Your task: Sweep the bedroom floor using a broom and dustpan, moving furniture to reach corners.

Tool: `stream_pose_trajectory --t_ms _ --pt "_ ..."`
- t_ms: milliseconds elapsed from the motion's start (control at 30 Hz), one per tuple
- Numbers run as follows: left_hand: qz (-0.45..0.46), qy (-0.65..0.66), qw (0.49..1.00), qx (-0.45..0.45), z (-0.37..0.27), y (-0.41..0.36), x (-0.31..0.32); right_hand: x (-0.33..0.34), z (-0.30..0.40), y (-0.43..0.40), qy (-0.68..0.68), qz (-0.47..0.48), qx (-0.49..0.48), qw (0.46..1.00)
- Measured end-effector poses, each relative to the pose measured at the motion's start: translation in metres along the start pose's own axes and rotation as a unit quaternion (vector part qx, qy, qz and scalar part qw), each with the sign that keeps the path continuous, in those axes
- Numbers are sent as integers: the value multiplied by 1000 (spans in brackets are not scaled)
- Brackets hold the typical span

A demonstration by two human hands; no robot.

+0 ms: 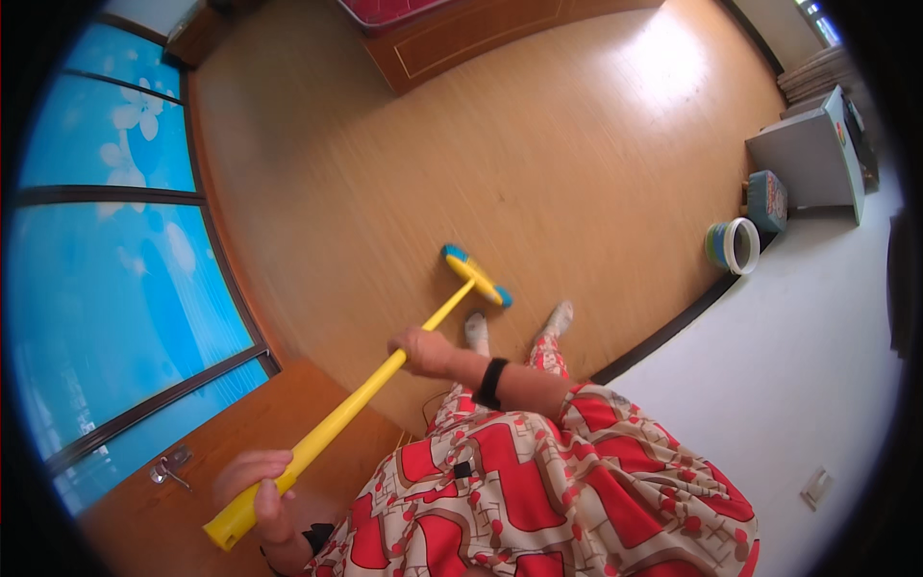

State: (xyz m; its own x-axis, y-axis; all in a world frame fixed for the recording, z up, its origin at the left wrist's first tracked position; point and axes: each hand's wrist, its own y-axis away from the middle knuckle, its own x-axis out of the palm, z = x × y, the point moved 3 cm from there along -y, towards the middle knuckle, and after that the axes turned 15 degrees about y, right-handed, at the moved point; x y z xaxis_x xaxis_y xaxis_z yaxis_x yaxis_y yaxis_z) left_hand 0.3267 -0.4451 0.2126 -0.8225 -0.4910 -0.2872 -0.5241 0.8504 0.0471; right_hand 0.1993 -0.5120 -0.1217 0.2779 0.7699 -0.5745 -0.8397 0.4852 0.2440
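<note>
A push broom (476, 277) with a yellow head and blue bristles rests on the wood-look floor, just ahead of my feet. Its long yellow handle slants toward the lower left. My right hand (427, 353) is closed around the handle at mid-length, with a black band on that wrist. Near the handle's top end, my left hand (263, 487) wraps the yellow shaft, its thumb on the near side; the fingers are slightly blurred.
A wooden door (216, 461) with a metal handle stands at the lower left, beside blue floral sliding panels (137, 274). A wooden bed base (433, 50) is ahead. Along the right wall are a white bucket (743, 246), a small stool (767, 201) and a white cabinet (804, 155).
</note>
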Motion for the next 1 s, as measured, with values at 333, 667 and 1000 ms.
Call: stream_pose_trajectory --t_ms 333,667,1000 --pt "7 -41 978 206 -24 18 -1 -58 15 5 41 -169 9 985" --pt "266 124 956 -23 48 6 27 -81 -55 31 105 -399 127 902" --pt "325 209 921 -51 104 -18 51 -91 -107 35 239 -402 169 868"
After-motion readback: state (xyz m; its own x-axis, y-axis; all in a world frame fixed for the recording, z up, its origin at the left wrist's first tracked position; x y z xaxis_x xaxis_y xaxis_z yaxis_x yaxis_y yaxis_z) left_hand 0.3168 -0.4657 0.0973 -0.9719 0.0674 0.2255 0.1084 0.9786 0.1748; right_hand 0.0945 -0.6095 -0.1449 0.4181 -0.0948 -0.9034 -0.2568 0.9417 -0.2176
